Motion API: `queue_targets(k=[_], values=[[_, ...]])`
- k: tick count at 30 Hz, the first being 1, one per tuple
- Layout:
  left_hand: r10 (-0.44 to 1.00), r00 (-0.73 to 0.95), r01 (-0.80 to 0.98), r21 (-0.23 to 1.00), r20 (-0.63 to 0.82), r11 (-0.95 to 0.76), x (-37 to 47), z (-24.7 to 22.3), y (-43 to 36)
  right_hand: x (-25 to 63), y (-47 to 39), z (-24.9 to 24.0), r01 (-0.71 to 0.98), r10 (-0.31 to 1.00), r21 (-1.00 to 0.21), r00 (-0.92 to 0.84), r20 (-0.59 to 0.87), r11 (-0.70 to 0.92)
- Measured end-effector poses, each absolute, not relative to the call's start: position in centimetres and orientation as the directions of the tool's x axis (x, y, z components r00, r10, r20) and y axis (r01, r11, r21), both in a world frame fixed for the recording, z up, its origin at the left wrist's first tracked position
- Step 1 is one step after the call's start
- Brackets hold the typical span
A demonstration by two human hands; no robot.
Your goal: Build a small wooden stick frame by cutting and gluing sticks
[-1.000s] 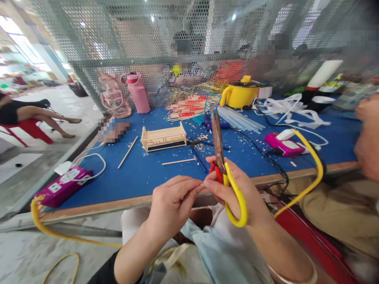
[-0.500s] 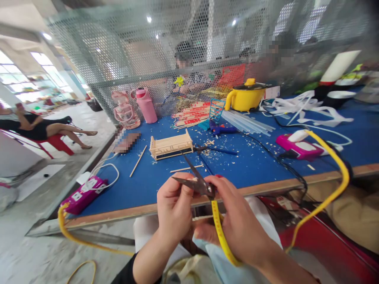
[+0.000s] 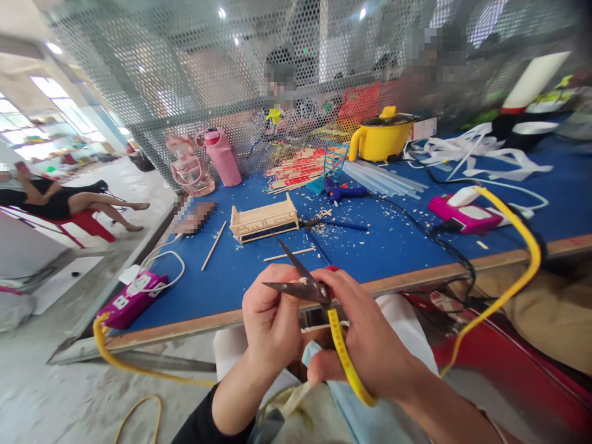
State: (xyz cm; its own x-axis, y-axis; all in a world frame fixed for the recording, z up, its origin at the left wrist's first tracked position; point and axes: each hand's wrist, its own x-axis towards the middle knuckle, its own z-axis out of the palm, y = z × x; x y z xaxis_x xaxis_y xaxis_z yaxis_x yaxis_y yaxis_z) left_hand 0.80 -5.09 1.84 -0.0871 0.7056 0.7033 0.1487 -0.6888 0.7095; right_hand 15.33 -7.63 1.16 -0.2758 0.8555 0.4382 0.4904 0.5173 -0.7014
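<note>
My right hand [image 3: 370,333] grips a pair of scissors [image 3: 303,290] with yellow-wrapped handles, the dark blades spread apart and pointing left. Close against the blades, my left hand [image 3: 271,314] is closed in a pinch. A tiny pale bit shows between the blades near its fingertips, too small to make out. Beyond the hands, a small wooden stick model [image 3: 264,219] like a little bed stands on the blue table [image 3: 185,296]. Blue-handled pliers [image 3: 340,224] lie beside it. Loose wooden sticks [image 3: 289,254] rest in front and to its left.
Behind lie red-tipped sticks [image 3: 296,169], a blue glue gun [image 3: 342,190], clear glue sticks [image 3: 383,179] and a yellow pot [image 3: 383,140]. Purple power strips [image 3: 134,300] sit at left and right, with yellow cables. Pink bottles [image 3: 222,157] stand by the mesh screen; people are beyond and left.
The view has shifted slightly, so the table things sit a little higher and further left. Both hands keep their hold, and the scissors' blades stay spread.
</note>
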Motion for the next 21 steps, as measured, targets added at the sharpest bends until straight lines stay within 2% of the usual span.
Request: queue_targets(k=[5,9,14,21], values=[[0.569,-0.054,0.302,0.557,0.82,-0.774,0.58,2.16,-4.94,15.46,-7.82,1.06,0.506,0.845,-0.677,-0.296,0.446,0.535],[0.462,-0.009,0.43,0.421,0.887,-0.799,0.41,2.44,-4.9,15.3,-7.86,0.74,0.45,0.851,-0.723,-0.301,0.43,0.524],[0.464,0.012,0.447,0.41,0.886,-0.795,0.36,2.63,-5.08,15.08,-7.89,0.71,0.397,0.874,-0.782,-0.289,0.391,0.481],[0.512,0.039,0.471,0.436,0.858,-0.767,0.34,2.58,-5.47,15.04,-7.66,0.32,0.357,0.848,-0.769,-0.247,0.47,0.53]])
